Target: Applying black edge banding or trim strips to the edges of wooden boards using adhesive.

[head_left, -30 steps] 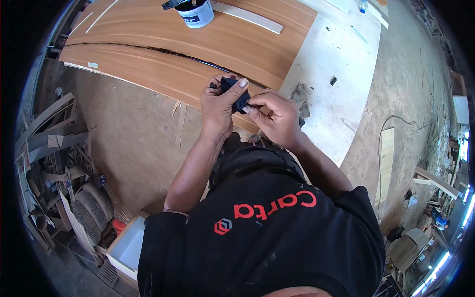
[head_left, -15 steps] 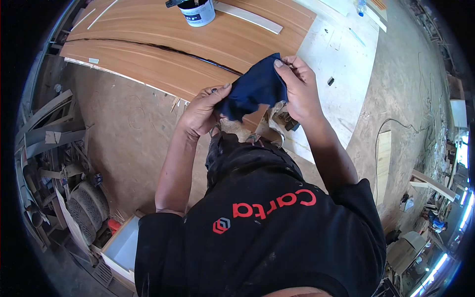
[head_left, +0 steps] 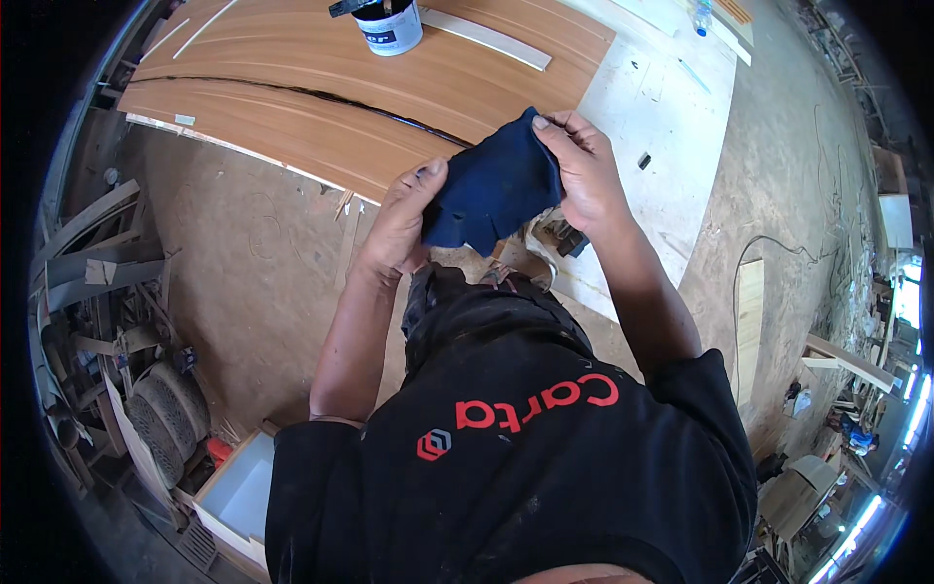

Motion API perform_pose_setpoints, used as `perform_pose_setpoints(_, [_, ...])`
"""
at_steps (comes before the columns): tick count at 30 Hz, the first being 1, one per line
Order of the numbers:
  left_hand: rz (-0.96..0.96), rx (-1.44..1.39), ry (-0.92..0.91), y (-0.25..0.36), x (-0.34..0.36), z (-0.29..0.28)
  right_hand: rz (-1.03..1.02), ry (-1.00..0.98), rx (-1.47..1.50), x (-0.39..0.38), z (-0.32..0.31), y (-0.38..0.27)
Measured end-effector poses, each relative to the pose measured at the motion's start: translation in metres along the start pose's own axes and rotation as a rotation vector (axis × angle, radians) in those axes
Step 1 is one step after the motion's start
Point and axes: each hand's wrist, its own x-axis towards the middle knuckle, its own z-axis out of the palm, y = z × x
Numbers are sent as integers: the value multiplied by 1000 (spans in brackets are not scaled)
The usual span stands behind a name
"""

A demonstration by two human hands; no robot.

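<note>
Now unbunched, the ragged navy-blue cloth (head_left: 498, 185) offers us a broad face; left hand (head_left: 403, 216) and right hand (head_left: 590, 177) pinch it.

Hands (head_left: 399, 222) (head_left: 588, 175): two | forearms (head_left: 345, 341) (head_left: 654, 287): two | cloth (head_left: 494, 185): one | bucket (head_left: 394, 35): one | bottle (head_left: 701, 18): one | shirt (head_left: 516, 496): one | open white box (head_left: 243, 482): one

Long white light strips (head_left: 849, 538) glare at my lower right; the dusty brown floor (head_left: 253, 243) darkens leftward; fisheye curvature bends my view's rim.
</note>
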Motion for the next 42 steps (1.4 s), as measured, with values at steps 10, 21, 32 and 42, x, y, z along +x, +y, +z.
perform_pose_setpoints(10, [-137, -45, -82, -21, -19, 4, -521, -13, -531, -37, -10, 24])
perform_pose_setpoints(21, [106, 733, -69, -43, -34, -11, 255, -293, -339, -95, -43, 47])
perform_pose_setpoints(32, [117, 532, 74, -93, -46, -4, -12, -235, -634, -90, -29, 55])
perform_pose_setpoints(42, [-1, 347, 31, -107, -41, -10, 151, -99, -188, -78, -36, 69])
